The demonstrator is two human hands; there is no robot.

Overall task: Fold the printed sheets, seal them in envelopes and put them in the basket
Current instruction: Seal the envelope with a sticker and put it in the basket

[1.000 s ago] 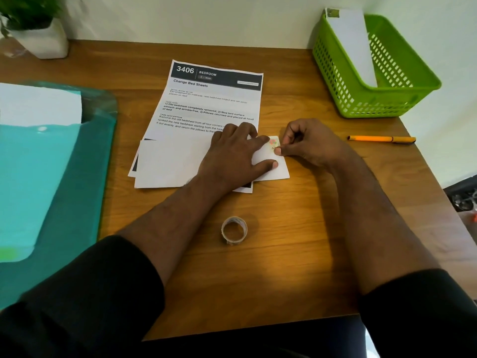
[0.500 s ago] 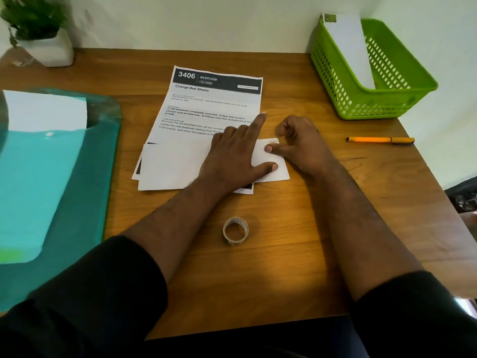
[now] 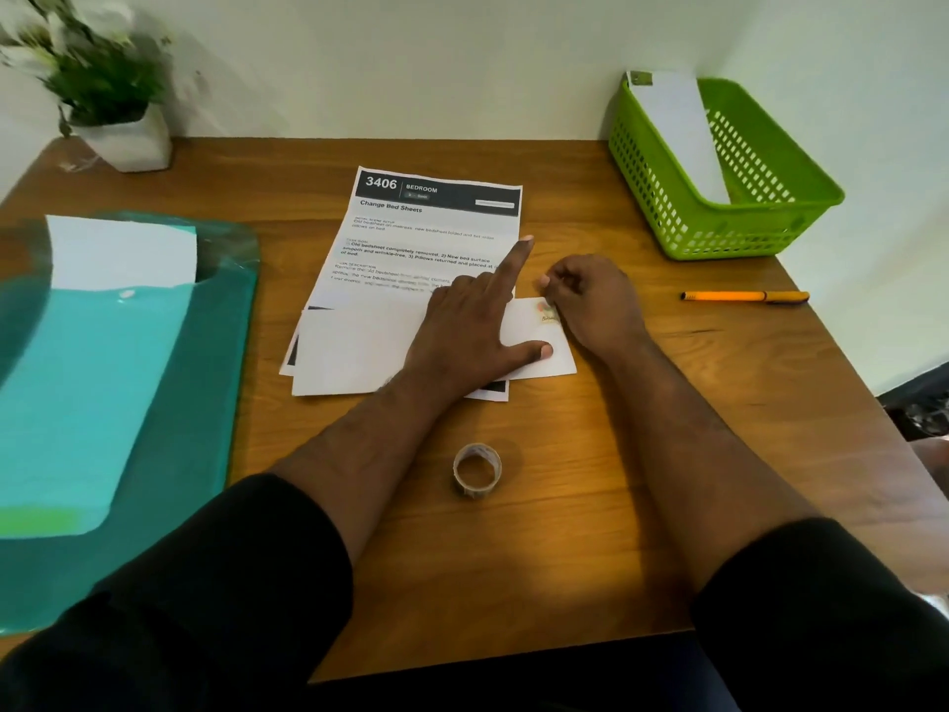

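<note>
The step in hand looks like sticking the small sticker (image 3: 547, 315) down on the white envelope (image 3: 534, 346) to seal it. To do it well, the person should keep the envelope flat and still, then rub the whole sticker firmly so no edge lifts. The left hand (image 3: 472, 334) is spread out and presses down on the envelope, with the thumb flat near the lower edge and the pointing finger sticking up toward 12 o'clock. The right hand (image 3: 590, 300) is curled up and rests at the envelope's 3 o'clock end, right by the sticker; whether it pinches anything cannot be told. The envelope lies on the printed sheets (image 3: 431, 233) in the middle of the table (image 3: 642, 454). The green basket (image 3: 719, 233) sits well apart at 2 o'clock, with one envelope (image 3: 678, 131) already inside.
</note>
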